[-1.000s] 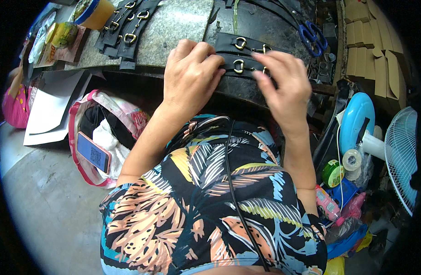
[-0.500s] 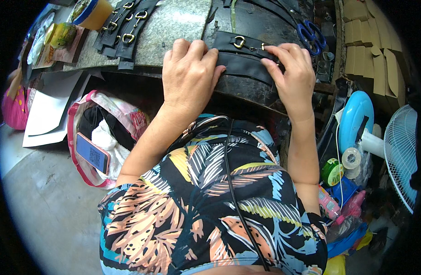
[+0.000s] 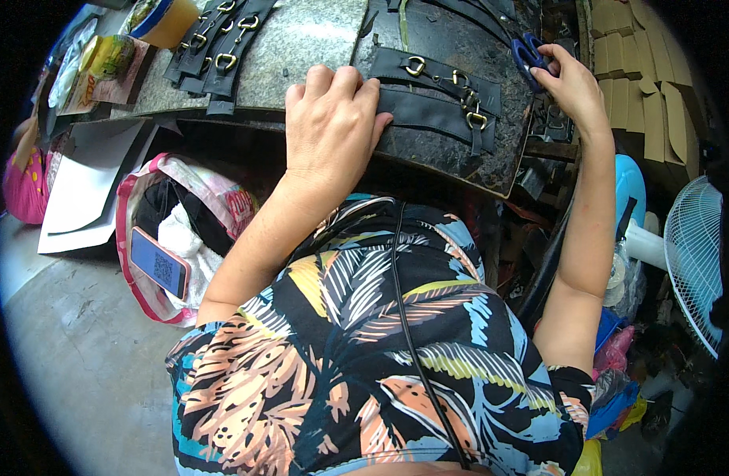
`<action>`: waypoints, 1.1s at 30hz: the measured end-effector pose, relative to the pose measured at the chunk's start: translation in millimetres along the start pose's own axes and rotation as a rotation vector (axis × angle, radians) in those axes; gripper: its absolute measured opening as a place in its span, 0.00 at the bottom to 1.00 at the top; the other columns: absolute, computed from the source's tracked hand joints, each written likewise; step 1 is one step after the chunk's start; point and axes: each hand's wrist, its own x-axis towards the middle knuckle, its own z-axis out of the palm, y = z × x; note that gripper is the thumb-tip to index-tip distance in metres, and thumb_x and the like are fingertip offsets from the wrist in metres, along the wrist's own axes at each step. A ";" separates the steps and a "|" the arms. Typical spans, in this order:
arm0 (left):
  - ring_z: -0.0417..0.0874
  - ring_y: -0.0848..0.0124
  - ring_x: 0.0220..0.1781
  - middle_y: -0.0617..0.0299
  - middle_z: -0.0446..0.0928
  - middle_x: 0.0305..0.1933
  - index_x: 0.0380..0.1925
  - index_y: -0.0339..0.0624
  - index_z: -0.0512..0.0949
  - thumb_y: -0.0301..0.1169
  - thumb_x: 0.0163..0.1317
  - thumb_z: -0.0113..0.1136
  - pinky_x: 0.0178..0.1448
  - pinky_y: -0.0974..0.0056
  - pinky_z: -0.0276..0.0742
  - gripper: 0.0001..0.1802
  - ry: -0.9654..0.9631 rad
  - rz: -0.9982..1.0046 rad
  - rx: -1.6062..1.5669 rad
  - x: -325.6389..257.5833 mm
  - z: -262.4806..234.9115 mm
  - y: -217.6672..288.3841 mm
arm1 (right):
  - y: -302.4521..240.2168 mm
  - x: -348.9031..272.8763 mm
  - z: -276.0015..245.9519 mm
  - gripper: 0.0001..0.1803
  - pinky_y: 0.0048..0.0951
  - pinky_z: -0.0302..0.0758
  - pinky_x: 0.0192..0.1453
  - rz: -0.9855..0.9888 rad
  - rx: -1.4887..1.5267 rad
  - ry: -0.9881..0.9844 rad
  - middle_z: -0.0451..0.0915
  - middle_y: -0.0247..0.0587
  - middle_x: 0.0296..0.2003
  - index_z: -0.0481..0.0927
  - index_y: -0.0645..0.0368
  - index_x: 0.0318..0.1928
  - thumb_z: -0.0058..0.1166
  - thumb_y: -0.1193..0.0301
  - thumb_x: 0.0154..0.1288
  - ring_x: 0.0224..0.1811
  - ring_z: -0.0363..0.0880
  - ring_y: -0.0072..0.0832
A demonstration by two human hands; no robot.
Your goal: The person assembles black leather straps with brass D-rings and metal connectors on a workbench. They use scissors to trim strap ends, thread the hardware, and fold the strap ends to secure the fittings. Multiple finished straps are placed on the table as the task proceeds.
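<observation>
My left hand (image 3: 329,131) is closed at the left ends of two wide black leather straps, its thumb against the nearer strap (image 3: 420,113). Behind that lies the farther strap (image 3: 392,65). Both straps carry gold-coloured metal fittings, and a small gold snap clasp (image 3: 471,101) links them at the right. What my left fingertips press on is partly hidden by the hand. Over at the bench's right side, my right hand (image 3: 574,87) pinches the dark blue handles of scissors (image 3: 526,57). Their blades are hard to make out.
More black straps with gold fittings (image 3: 225,59) lie on the stone slab (image 3: 301,47). A tub (image 3: 164,24) stands at the far left. Cardboard pieces (image 3: 634,79) fill the right, above a white fan (image 3: 693,262). A bag (image 3: 126,238) with a phone (image 3: 160,266) sits below left.
My right hand has let go of the straps' right ends and moved right to the scissors. The straps' right ends and clasp now show. My left hand has barely moved.
</observation>
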 end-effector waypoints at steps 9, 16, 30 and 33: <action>0.80 0.60 0.37 0.59 0.79 0.35 0.37 0.41 0.79 0.28 0.56 0.73 0.42 0.58 0.76 0.13 -0.058 -0.176 -0.671 0.8 -10.8 -3.7 | -26.9 -88.7 -41.3 0.21 0.20 0.74 0.42 0.057 0.999 -0.293 0.82 0.30 0.36 0.81 0.59 0.54 0.68 0.69 0.61 0.37 0.79 0.17; 0.83 0.80 0.32 0.63 0.80 0.34 0.42 0.38 0.75 0.24 0.66 0.68 0.34 0.74 0.84 0.11 -0.273 -0.613 -1.643 -3.4 -7.6 -3.1 | -81.1 -197.3 -34.6 0.29 0.19 0.73 0.39 0.169 1.599 -0.860 0.80 0.34 0.30 0.78 0.62 0.46 0.68 0.48 0.65 0.30 0.77 0.18; 0.82 0.78 0.29 0.64 0.80 0.30 0.41 0.36 0.74 0.23 0.65 0.69 0.34 0.71 0.85 0.12 -0.232 -0.665 -1.599 -14.9 -4.5 14.7 | -85.9 -222.5 -30.5 0.28 0.18 0.71 0.34 0.156 1.579 -0.900 0.79 0.32 0.24 0.78 0.63 0.41 0.61 0.46 0.71 0.26 0.76 0.17; 0.85 0.75 0.30 0.60 0.81 0.32 0.42 0.36 0.73 0.23 0.66 0.68 0.34 0.71 0.85 0.12 -0.259 -0.798 -1.860 -15.7 -3.6 16.0 | -90.0 -224.5 -32.4 0.33 0.17 0.69 0.32 0.181 1.522 -0.875 0.78 0.31 0.24 0.78 0.64 0.40 0.62 0.41 0.66 0.25 0.76 0.16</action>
